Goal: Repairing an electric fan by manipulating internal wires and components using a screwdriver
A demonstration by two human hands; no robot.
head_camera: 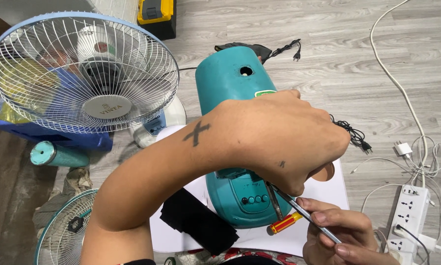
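Teal plastic fan base housing [232,83] lies on its side on a white sheet [323,194] on the grey wood-look floor [338,59], button panel end toward me. Hard moulded shell, hollow, probably light but bulky; smooth curved sides look slippery, so best held by clamping down over the top near the panel end, not by the rounded flanks. Plastic could crack if levered hard.

My left hand [274,140] is on top of it, fingers curled closed over the housing near the button panel, pressing it steady. Fingertips are hidden underneath, so can't tell whether they also pinch something.

My right hand [340,230] is closed in a pinch on a thin metal tool shaft [308,216], tip pointed in toward the panel edge under my left hand. A small red-and-yellow-handled screwdriver [285,223] lies just beside it, touching the housing's lower edge; can't tell if any finger is on it.

Around: black folded cloth [198,221] on the sheet, white caged table fan [85,73] standing left, another fan guard [63,228] lower left, white power strip [409,211] with cables right.
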